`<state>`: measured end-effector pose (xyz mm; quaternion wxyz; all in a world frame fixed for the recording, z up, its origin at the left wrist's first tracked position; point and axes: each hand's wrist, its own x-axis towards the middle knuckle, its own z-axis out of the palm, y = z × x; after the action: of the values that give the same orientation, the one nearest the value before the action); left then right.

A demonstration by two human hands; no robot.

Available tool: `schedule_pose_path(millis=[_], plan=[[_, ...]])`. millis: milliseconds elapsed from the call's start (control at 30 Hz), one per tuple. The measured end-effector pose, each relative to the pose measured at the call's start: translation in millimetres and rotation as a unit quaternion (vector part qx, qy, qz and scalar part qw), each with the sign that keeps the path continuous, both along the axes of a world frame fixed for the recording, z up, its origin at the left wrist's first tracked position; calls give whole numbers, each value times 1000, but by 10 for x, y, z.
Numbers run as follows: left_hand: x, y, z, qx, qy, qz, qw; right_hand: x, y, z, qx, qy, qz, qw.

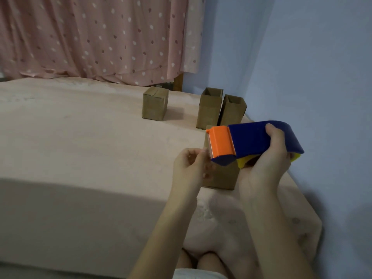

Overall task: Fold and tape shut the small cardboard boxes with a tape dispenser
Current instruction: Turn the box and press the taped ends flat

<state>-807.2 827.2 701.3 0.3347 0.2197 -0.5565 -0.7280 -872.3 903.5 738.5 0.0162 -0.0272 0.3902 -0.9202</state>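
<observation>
Pink bedspread [80,137]: one closed box [155,105], two open boxes [221,109] pending, nearest box [220,176] awaiting tape; right hand [267,164] grips tape dispenser [251,141], left hand [189,168] pinches at its orange end.

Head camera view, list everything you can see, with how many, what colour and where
closed box: one, brown cardboard, flaps folded shut, far middle of the bed
open boxes: two, brown cardboard, tops open, side by side at the far right near the wall
near box: one, brown cardboard, under the dispenser, mostly hidden
tape dispenser: one, blue with orange front and yellow inside, held above the near box
bed cover: one, pale pink
curtain: one, pink with spots, behind the bed
wall: blue, right
left hand: pinching at the dispenser's orange end
right hand: gripping the dispenser body
</observation>
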Motion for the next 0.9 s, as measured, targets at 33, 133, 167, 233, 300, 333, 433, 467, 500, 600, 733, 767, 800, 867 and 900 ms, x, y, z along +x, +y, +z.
schedule_pose_path(millis=[33, 133, 167, 233, 300, 333, 433, 467, 500, 600, 733, 767, 800, 867, 900], plan=[[-7, -17, 6, -4, 0, 17, 1000, 10, 5, -12, -6, 3, -4, 1000], [-48, -30, 2, -52, -14, 54, 997, 16, -19, -18, 18, 17, -34, 999], [-63, -32, -9, -65, -17, 61, 996, 22, -26, -10, 25, 28, -43, 998], [-93, -41, -34, -87, -17, 72, 993, 4, -31, 6, 54, 44, -55, 996], [-122, -58, -53, -114, -20, 82, 990, -16, -23, 16, 81, 46, -61, 994], [-135, -62, -56, -125, -21, 85, 988, -39, -17, 23, 83, 39, -62, 994], [-177, -55, -62, -134, -15, 87, 987, -70, -7, 59, 51, 19, -58, 997], [-190, -49, -66, -134, -17, 85, 987, -81, -11, 59, 43, 14, -57, 997], [-201, -49, -74, -136, -20, 83, 987, -83, -15, 58, 38, 15, -56, 998], [-228, -72, -118, -135, -33, 77, 987, -82, -13, 51, 52, 25, -69, 996], [-241, -89, -145, -145, -44, 73, 986, -87, 6, 57, 64, 44, -87, 993], [-241, -91, -141, -147, -44, 73, 985, -87, 15, 64, 66, 50, -92, 992], [-232, -97, -141, -149, -43, 73, 985, -91, 26, 71, 67, 57, -97, 991], [-204, -139, -149, -158, -45, 84, 983, -122, 64, 95, 72, 69, -112, 989], [-183, -170, -156, -168, -51, 91, 980, -138, 86, 114, 77, 73, -120, 987]])
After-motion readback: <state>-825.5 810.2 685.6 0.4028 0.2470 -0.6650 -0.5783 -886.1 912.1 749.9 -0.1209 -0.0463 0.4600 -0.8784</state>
